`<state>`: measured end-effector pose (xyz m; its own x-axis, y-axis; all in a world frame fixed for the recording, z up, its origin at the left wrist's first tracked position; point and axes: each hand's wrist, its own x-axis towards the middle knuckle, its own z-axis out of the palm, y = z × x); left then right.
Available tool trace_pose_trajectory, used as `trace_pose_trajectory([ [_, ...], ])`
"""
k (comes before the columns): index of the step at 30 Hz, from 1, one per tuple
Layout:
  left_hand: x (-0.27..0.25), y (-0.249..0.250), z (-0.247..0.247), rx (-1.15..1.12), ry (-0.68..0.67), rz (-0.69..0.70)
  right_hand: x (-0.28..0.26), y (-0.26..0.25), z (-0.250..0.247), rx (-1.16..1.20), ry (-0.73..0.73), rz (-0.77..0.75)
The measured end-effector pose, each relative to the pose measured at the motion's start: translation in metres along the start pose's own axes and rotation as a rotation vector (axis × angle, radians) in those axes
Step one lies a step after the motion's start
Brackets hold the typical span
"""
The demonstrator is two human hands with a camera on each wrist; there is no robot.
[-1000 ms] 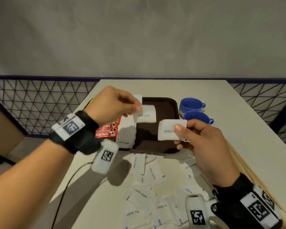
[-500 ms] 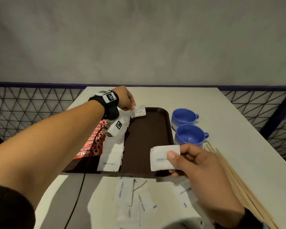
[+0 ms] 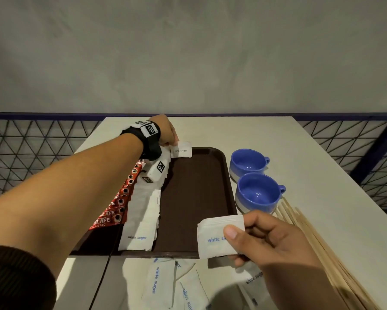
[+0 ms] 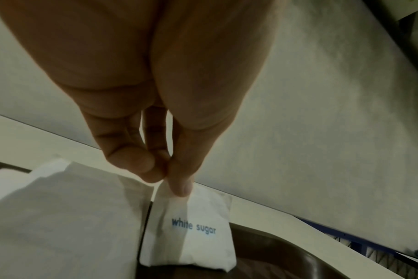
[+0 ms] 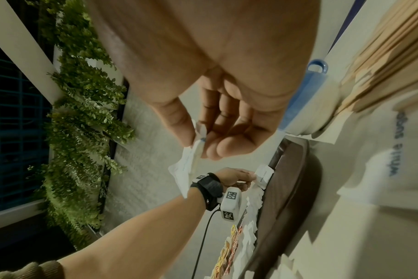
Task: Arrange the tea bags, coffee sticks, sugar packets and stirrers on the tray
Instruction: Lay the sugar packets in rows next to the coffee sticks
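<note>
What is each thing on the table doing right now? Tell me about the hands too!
Left hand: pinches a sugar packet at the tray's far end.
Right hand: holds another sugar packet over the tray's near edge.
Tray: middle bare.
Sugar packet row: lying overlapped on the tray.
Coffee sticks: lying overlapped on the tray's left.
Two blue cups: upright, empty.
Wooden stirrers: piled on the table.
Loose sugar packets: scattered on the table.

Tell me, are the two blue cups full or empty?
Empty. In the head view both blue cups stand upright beside the tray, and their bare blue insides show, with no liquid.
</note>
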<state>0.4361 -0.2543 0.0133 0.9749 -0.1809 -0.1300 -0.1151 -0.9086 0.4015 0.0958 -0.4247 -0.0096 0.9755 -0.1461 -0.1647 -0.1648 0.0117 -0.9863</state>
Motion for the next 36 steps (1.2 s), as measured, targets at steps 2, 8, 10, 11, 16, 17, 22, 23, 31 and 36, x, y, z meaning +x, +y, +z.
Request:
trace_pose_trajectory([
  [2, -0.001, 0.000, 0.000, 0.001, 0.009, 0.007, 0.000, 0.000, 0.000, -0.006, 0.000, 0.005],
  [8, -0.026, 0.001, -0.019, -0.041, 0.089, 0.059, 0.001, 0.004, 0.004, -0.008, 0.044, 0.004],
  [10, -0.053, 0.006, -0.029, -0.123, 0.095, 0.138, 0.001, 0.004, 0.004, 0.013, 0.057, 0.010],
  [11, -0.072, 0.010, -0.033, -0.170, 0.063, 0.196, 0.002, 0.004, 0.003, 0.017, 0.055, 0.009],
  [16, -0.184, 0.028, -0.037, -0.277, -0.466, 0.507, -0.003, 0.005, 0.005, 0.045, 0.024, -0.011],
  [17, -0.202, 0.029, -0.033, -0.278, -0.538, 0.524, -0.004, 0.006, 0.005, 0.058, 0.020, -0.024],
  [22, -0.245, 0.018, -0.007, -0.241, -0.459, 0.511, -0.007, 0.005, 0.006, 0.125, 0.001, -0.084],
  [23, -0.250, 0.014, -0.003, -0.304, -0.433, 0.488, -0.008, 0.005, 0.006, 0.140, 0.001, -0.095],
  [31, -0.256, -0.009, 0.004, -0.672, -0.330, 0.341, -0.012, -0.002, 0.004, 0.139, -0.021, -0.111],
  [36, -0.240, -0.006, -0.012, -0.482, -0.269, 0.405, -0.011, -0.001, 0.001, 0.108, 0.007, -0.151],
])
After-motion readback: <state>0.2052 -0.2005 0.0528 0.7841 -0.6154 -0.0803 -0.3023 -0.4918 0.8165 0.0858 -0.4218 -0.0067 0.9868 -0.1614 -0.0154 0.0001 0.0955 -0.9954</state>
